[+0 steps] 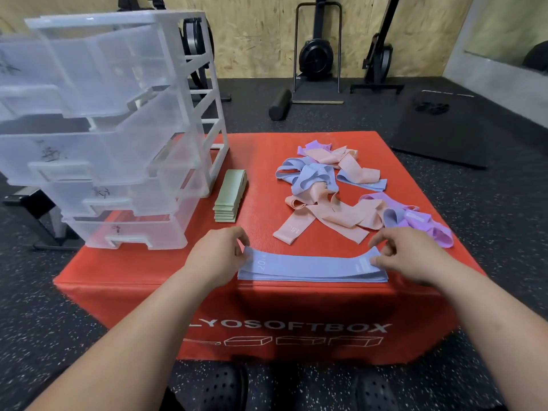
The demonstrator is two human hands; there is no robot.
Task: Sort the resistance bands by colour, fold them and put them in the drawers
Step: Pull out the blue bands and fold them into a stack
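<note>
Lining up the ends is the job right now. A flat stack of light blue stretchy cloth bands (311,266) lies along the near edge of the big red soft box (124,280), which does the work of a table. The left hand (218,256) is at the left end of the blue stack, and its fingers (241,247) are pinched shut on the top band's edge. The right hand (412,256) is at the right end, with its fingers (378,259) closed on that end too.

Behind the blue stack, toward the far side of the red box, is a messy pile of loose bands (341,191) in pink, blue and purple, all tangled over each other. To the left of that pile is a neat folded stack of pale green bands (229,197). Just left of the green stack stands the clear plastic drawer tower (112,129), with its drawers pulled partway out. They look empty, so I think nothing is put away yet.

To do this step well, both hands should pull the top band gently straight so it is flat and has no wrinkles. Its ends should sit right on top of the ends below. Press it down softly. Don't tug hard, because stretchy cloth can snap back and slide the stack off the near edge. More blue bands are in the messy pile, so those likely come next before folding
</note>
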